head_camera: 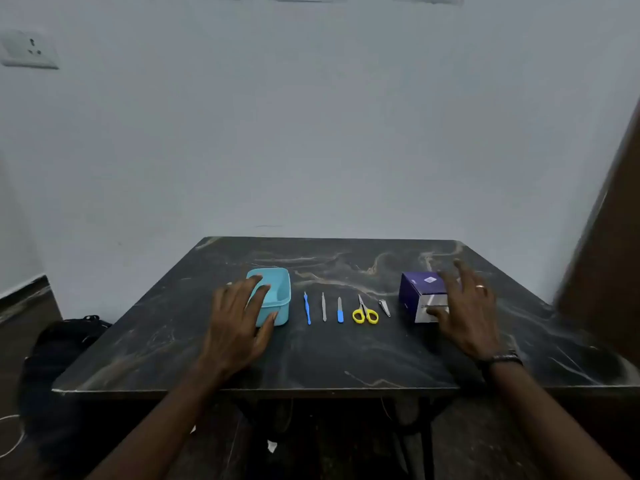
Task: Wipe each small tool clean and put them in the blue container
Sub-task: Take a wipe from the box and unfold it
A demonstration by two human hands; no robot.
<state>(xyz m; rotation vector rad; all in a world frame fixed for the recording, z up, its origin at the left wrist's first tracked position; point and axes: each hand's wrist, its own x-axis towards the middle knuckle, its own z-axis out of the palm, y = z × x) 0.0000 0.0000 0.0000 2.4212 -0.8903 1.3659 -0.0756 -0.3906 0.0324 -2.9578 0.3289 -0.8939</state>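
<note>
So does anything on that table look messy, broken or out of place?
Nothing stands out. The five small tools, from the blue-handled tool to the nail clipper, lie in a neat row between the blue container and the purple box.

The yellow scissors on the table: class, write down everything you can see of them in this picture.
The yellow scissors are small, with two bright yellow loop handles that look plastic and thin grey metal blades. The blades are closed. They lie flat on the dark marbled table, handles towards the person, tips pointing away. They sit fourth in the row of tools, between the blue-handled file and the nail clipper. Neither hand nor any neighbouring tool touches them.
</note>
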